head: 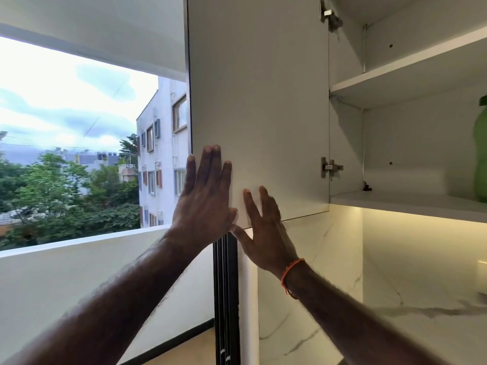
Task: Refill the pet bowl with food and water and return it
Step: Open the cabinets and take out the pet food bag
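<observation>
A white wall-cabinet door stands swung open, its inner face towards me. My left hand lies flat on the door near its lower free edge, fingers straight and pointing up. My right hand presses the door's bottom edge beside it, fingers spread, thumb under the edge. A green container stands on the cabinet's lower shelf at the far right, partly cut off by the frame. No pet bowl is in view.
The upper shelf holds nothing that I can see. Two metal hinges join door and cabinet. Under the cabinet runs a lit marble backsplash. To the left are a balcony wall and an open view of buildings and trees.
</observation>
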